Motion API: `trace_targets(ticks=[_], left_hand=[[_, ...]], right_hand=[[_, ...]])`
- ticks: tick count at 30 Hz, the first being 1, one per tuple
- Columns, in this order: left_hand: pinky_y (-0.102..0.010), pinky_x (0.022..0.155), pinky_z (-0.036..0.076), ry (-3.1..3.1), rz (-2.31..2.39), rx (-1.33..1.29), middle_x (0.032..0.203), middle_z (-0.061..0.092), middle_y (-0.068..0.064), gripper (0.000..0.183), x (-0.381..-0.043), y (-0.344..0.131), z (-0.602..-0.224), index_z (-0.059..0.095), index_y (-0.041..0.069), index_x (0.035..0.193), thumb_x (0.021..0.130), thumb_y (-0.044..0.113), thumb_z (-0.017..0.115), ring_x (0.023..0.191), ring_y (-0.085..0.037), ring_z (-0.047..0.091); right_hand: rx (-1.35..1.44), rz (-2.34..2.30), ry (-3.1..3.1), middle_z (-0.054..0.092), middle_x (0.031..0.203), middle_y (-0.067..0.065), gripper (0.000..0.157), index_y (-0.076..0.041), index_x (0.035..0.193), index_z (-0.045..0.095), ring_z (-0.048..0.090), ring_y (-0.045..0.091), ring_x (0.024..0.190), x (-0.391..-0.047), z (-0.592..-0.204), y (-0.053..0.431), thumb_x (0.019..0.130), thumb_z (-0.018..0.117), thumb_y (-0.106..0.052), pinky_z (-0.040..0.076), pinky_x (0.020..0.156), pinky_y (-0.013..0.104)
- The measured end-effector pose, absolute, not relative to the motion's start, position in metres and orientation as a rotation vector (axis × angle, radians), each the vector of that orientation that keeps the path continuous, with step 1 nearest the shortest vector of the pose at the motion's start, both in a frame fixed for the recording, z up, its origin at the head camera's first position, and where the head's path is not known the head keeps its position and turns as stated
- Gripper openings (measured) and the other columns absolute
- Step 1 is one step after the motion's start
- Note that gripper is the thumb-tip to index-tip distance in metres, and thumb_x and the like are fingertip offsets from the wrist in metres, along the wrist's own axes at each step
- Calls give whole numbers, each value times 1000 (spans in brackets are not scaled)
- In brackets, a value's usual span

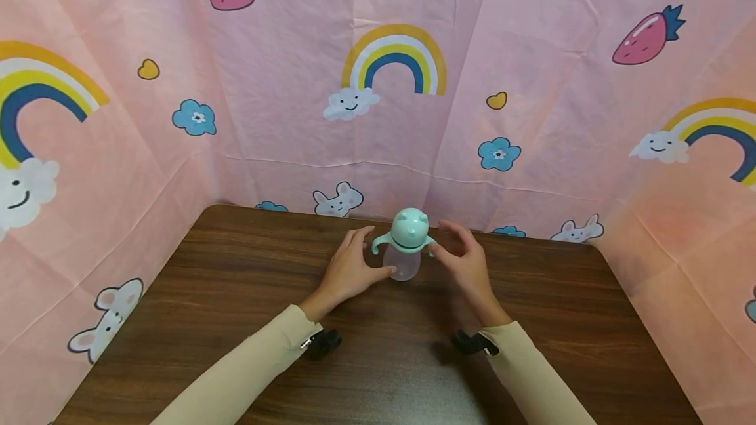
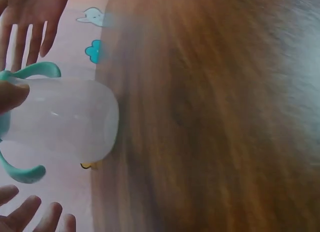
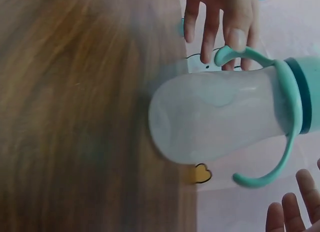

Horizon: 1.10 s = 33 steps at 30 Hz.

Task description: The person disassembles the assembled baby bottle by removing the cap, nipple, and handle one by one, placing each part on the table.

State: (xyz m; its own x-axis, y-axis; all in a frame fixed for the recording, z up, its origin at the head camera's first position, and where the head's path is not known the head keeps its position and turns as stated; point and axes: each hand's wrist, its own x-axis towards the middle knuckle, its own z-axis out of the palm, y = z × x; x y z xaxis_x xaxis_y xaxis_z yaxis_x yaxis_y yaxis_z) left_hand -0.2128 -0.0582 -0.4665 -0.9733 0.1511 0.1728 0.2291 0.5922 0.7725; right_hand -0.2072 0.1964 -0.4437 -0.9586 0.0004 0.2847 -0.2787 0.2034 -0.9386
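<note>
A baby bottle (image 1: 404, 260) with a frosted clear body stands upright on the brown table. Its mint-green lid (image 1: 410, 227) has small ears, and two curved green handles stick out at the sides. To the left of it is my left hand (image 1: 352, 266), fingers extended and spread, the thumb beside the bottle's body. My right hand (image 1: 466, 264) is on the other side, its thumb close to the right handle and its fingers apart. Both wrist views show the pale bottle body between the hands; whether either thumb touches it is unclear.
The wood-grain table (image 1: 366, 366) ends just behind the bottle. Pink fabric (image 1: 283, 110) printed with rainbows, clouds and strawberries hangs behind and on both sides. Black straps (image 1: 325, 342) circle the wrists below beige sleeves (image 1: 248, 372).
</note>
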Motion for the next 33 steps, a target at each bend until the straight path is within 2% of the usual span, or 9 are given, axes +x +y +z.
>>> trace_targets(ticks=[4,9,15,23,27,33], left_hand=[[-60,105,53,-2655,-1381,-414,154,52,-18,100,-219,-53,-463,47,5,163,84,37,99,131,-37,60],[-59,106,51,-2598,-1445,-518,157,50,-18,98,-223,-48,-458,47,3,163,85,33,98,136,-37,56],[-60,114,47,-2558,-1436,-573,155,54,-18,92,-228,-40,-452,51,2,159,87,34,97,143,-38,53],[-51,112,52,-2555,-1441,-588,146,59,-14,87,-235,-35,-453,55,5,156,86,34,98,137,-33,58],[-53,110,53,-2545,-1454,-570,145,61,-13,86,-237,-33,-452,57,5,154,85,35,98,133,-33,60],[-55,109,52,-2553,-1438,-569,141,64,-12,85,-241,-29,-451,59,5,152,84,37,99,128,-33,62]], right_hand=[[312,1756,-2269,64,147,19,51,-5,147,66,61,39,134,-210,-437,192,100,83,-12,52,108,46],[354,1713,-2263,64,143,20,50,-4,145,67,58,35,133,-213,-431,187,99,84,-12,46,111,57],[382,1630,-2310,63,144,14,54,-8,147,66,57,31,132,-217,-423,181,98,86,-17,48,110,57],[453,1522,-2347,63,144,16,62,-4,149,64,52,38,137,-223,-413,175,94,90,-17,47,109,60],[483,1443,-2386,63,143,18,65,-2,148,64,53,41,136,-226,-409,172,91,91,-19,48,108,62],[477,1274,-2491,63,140,18,70,-2,146,65,54,40,133,-231,-403,166,88,92,-32,48,105,61]])
